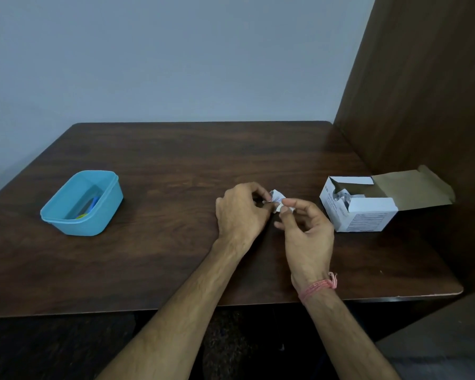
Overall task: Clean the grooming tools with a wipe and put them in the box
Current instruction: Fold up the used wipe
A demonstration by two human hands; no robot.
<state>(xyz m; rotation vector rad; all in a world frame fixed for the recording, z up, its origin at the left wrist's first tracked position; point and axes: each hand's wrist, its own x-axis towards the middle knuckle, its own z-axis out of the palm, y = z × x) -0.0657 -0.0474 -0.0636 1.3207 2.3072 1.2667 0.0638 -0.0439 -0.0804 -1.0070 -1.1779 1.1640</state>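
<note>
Hands: left hand (pixel 240 212) and right hand (pixel 305 226) both pinch the wipe packet (pixel 277 201), mid-table (pixel 176 160).
Box: blue box (pixel 83 204), left edge; coloured tools inside.
Risk: a hard tear could rip the wipe, or the packet may slip.

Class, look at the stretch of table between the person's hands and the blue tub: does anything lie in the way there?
Nothing visible does. Bare table lies between the hands, left hand and right hand, which pinch the wipe packet, and the blue tub. The cardboard box stands on the other side.
</note>
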